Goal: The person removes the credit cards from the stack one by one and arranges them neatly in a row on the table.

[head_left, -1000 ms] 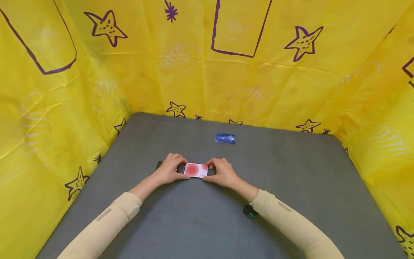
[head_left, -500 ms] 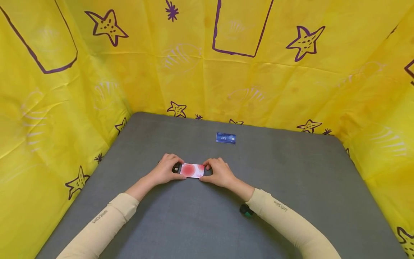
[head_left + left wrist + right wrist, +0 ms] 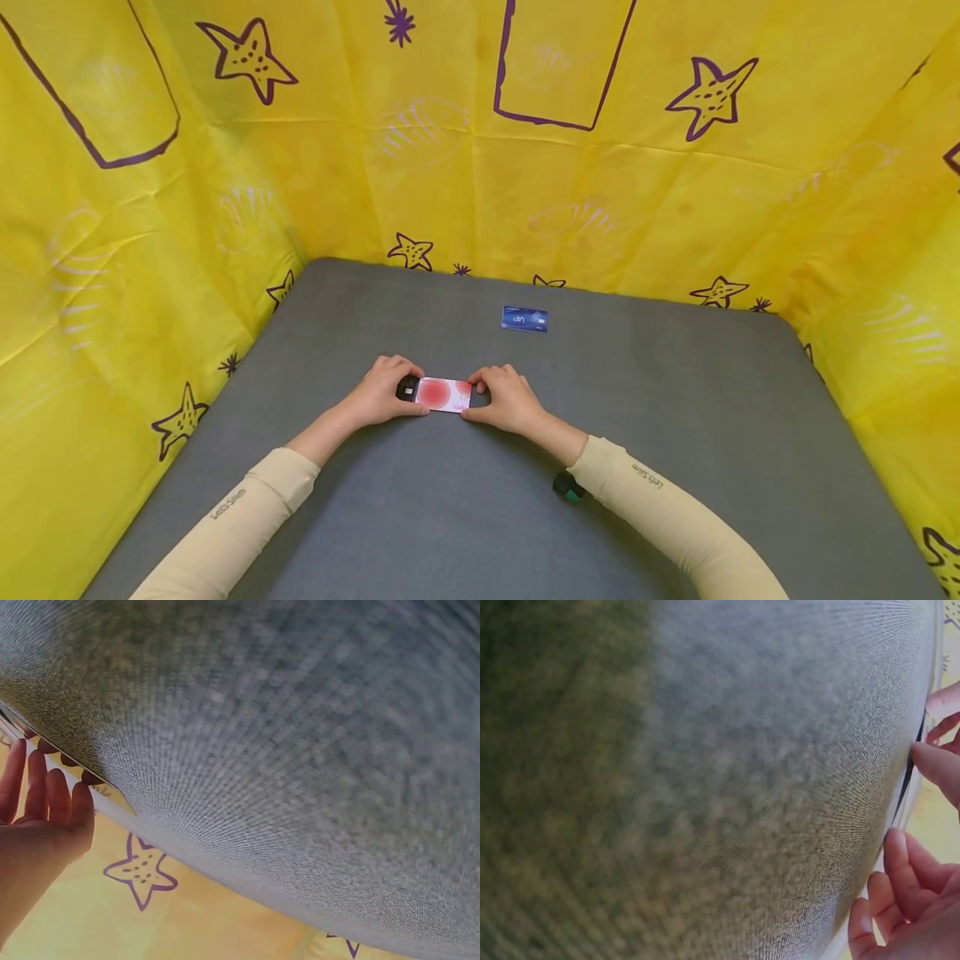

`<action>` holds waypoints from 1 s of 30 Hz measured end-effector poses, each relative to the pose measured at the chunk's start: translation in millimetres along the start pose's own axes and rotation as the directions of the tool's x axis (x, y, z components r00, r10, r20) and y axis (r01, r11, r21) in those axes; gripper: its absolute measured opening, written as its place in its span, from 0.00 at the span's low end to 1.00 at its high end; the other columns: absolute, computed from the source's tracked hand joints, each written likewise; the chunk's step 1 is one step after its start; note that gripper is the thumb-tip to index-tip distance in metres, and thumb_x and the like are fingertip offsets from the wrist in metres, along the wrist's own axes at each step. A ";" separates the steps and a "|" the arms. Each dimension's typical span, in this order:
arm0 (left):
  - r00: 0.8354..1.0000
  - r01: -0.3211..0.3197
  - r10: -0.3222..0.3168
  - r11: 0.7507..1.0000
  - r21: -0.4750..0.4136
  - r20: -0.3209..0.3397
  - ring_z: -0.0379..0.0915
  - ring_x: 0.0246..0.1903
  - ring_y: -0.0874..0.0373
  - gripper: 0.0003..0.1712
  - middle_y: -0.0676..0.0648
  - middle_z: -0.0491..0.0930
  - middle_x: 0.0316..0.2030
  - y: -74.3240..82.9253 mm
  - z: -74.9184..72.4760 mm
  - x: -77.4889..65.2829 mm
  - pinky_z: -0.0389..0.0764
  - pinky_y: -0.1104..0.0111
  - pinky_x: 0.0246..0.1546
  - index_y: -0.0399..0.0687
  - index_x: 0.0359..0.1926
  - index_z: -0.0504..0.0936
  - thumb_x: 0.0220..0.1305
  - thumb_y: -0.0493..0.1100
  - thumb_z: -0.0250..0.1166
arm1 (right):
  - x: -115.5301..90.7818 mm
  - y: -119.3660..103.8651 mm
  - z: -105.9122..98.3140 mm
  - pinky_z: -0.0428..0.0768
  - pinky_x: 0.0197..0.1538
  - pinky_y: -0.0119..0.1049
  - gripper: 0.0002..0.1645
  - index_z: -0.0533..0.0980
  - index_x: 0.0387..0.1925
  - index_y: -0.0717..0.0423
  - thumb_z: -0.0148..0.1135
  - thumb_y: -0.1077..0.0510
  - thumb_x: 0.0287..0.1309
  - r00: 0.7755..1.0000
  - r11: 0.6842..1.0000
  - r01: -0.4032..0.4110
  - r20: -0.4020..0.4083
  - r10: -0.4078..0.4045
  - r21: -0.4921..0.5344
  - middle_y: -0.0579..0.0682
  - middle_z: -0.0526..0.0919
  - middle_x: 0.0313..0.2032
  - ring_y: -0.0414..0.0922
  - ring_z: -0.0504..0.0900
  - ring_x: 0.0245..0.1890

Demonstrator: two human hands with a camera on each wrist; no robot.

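Note:
A white card with red circles (image 3: 442, 394) lies low over the table, face up, its long side running left to right. Thumb and fingers of my left hand (image 3: 381, 392) grip its left end by the near and far edges. My right hand (image 3: 512, 400) holds the right end the same way. Under the card's left end a black card with a chip (image 3: 407, 389) shows inside the curve of my left hand; the rest of it is covered. The left wrist view has the left hand (image 3: 49, 799) at a thin card edge. Both hands appear edge-on in the right wrist view.
A blue VIP card (image 3: 524, 319) lies farther back on the grey table (image 3: 675, 400). A small black and green object (image 3: 567, 487) sits by the right sleeve (image 3: 600, 462), partly hidden. Yellow cloth (image 3: 420, 183) with starfish drawings hangs behind and at both sides.
Both hands and the red-and-white card have slid slightly left. More of the black card's chip end shows inside my left hand, while its part beyond that hand is now hidden.

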State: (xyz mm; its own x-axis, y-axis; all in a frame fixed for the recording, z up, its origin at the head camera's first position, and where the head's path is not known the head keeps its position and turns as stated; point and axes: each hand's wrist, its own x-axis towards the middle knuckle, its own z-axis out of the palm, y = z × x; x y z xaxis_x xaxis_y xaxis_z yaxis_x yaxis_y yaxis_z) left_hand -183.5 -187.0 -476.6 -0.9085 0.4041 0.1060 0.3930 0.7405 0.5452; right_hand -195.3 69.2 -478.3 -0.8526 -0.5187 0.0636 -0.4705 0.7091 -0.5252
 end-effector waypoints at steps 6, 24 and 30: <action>1.000 0.012 -0.012 1.000 0.000 -0.008 0.65 0.47 0.45 0.31 0.44 0.77 0.45 0.6 -1.0 0.0 0.69 0.53 0.49 0.40 0.48 0.80 0.45 0.51 0.79 | -0.1 0.2 0.5 0.66 0.41 0.39 0.30 0.79 0.48 0.52 0.76 0.42 0.45 1.000 1.000 0.008 -0.005 -0.008 -0.017 0.42 0.76 0.33 0.43 0.68 0.38; 1.000 -0.010 0.010 1.000 -0.004 -0.028 0.67 0.47 0.45 0.31 0.43 0.78 0.44 0.3 0.1 -0.8 0.69 0.53 0.49 0.39 0.47 0.81 0.43 0.49 0.80 | -2.2 2.7 2.7 0.65 0.39 0.38 0.31 0.79 0.48 0.52 0.76 0.41 0.45 0.999 0.999 0.033 -0.029 -0.034 -0.028 0.43 0.76 0.33 0.42 0.68 0.37; 1.000 -0.001 0.001 1.000 -0.005 -0.018 0.67 0.47 0.44 0.31 0.43 0.77 0.44 1.4 -0.3 -1.1 0.69 0.53 0.50 0.38 0.47 0.81 0.44 0.49 0.79 | -2.3 2.5 2.1 0.65 0.39 0.39 0.32 0.79 0.48 0.53 0.76 0.41 0.45 0.999 0.999 0.034 -0.025 -0.035 -0.024 0.44 0.76 0.34 0.42 0.68 0.37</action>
State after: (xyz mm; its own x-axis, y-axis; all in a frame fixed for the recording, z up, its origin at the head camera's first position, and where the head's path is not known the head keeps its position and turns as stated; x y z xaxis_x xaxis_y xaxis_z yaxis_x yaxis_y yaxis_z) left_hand -182.0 -186.5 -475.7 -0.9106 0.3949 0.1218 0.3933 0.7375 0.5490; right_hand -194.0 71.2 -481.5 -0.8410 -0.5311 0.1032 -0.5050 0.7021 -0.5020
